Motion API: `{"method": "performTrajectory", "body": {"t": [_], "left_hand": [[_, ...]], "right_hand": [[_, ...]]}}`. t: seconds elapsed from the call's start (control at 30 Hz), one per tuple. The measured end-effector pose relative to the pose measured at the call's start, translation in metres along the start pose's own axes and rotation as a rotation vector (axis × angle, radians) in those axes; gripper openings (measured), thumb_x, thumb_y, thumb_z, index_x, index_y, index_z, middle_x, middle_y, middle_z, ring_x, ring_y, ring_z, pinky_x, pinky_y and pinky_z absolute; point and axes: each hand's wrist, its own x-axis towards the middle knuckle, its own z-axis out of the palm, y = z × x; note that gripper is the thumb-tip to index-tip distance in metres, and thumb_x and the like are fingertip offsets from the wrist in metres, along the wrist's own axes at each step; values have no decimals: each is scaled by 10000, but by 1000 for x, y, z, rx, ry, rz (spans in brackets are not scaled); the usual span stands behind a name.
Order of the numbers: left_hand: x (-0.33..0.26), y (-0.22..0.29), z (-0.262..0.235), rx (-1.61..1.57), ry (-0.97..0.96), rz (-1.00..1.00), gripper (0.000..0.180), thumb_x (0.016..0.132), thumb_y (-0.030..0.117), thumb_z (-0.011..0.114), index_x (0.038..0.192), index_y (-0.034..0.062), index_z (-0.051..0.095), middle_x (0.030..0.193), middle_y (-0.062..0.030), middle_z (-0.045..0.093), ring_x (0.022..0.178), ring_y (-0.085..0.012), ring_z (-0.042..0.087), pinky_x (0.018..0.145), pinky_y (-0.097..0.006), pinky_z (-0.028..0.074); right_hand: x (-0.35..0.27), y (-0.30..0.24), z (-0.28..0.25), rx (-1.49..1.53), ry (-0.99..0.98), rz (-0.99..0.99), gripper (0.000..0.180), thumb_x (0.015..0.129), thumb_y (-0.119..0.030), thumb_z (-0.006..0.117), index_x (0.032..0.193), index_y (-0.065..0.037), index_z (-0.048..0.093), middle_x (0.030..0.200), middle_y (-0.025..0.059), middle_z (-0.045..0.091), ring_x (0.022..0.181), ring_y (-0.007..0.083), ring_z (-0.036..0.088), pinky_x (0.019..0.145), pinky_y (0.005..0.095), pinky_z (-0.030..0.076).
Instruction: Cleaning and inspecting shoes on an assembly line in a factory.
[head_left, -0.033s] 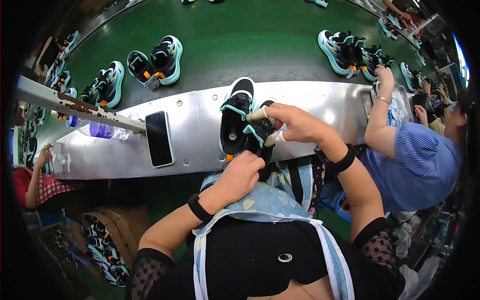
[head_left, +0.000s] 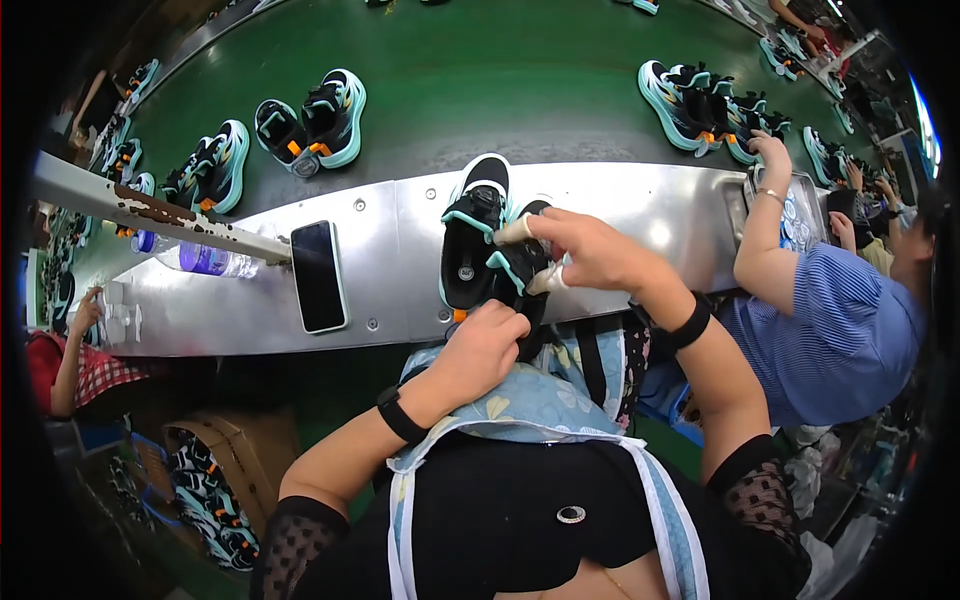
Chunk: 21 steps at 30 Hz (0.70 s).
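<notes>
Left hand (head_left: 478, 350) with grip on the near end of the right black sneaker (head_left: 519, 262), right hand (head_left: 595, 245) holding its collar, both unchanged, co-worker's forearm (head_left: 768, 212) shifted slightly rightward

shoe (head_left: 520, 265) under hands (head_left: 483, 347): partly hidden | top-edge shoes (head_left: 643, 6): cut off

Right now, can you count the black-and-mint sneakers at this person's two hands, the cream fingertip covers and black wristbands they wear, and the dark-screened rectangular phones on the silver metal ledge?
Sneakers: 2
Fingertip covers: 2
Wristbands: 2
Phone: 1
Total: 7
</notes>
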Motion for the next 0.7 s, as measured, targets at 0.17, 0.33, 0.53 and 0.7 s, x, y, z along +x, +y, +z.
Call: {"method": "performTrajectory", "body": {"t": [0.17,0.33,0.53,0.7], "left_hand": [[1,-2,3,-30,174,-93,92,762,-17,567,847,17,565,827,-147,567,877,-342,553,757,-420,458],[32,19,-37,-508,-73,-628,214,901,202,564,905,8,654,803,-134,660,672,-204,597,617,-327,452],[30,8,-16,-555,-231,-735,279,972,241,550,822,24,640,694,-56,683,603,-66,591,529,-227,435],[28,21,-32,-484,-292,-646,210,949,176,553,881,7,657,768,-52,696,621,-77,598,563,-245,476]], "right_hand": [[-26,-21,10,-360,-91,33,490,690,-63,688,1148,-187,569,833,112,589,781,345,631,656,435,500],[-20,-14,22,-417,71,16,493,695,-43,691,1158,-125,541,846,135,595,774,359,624,648,438,495],[-39,-12,26,8,290,36,303,794,-36,690,1095,-40,659,902,169,669,822,328,657,711,367,517],[-41,-21,22,25,263,179,292,801,-177,719,1054,-39,675,911,181,679,840,358,649,733,381,514]]}}
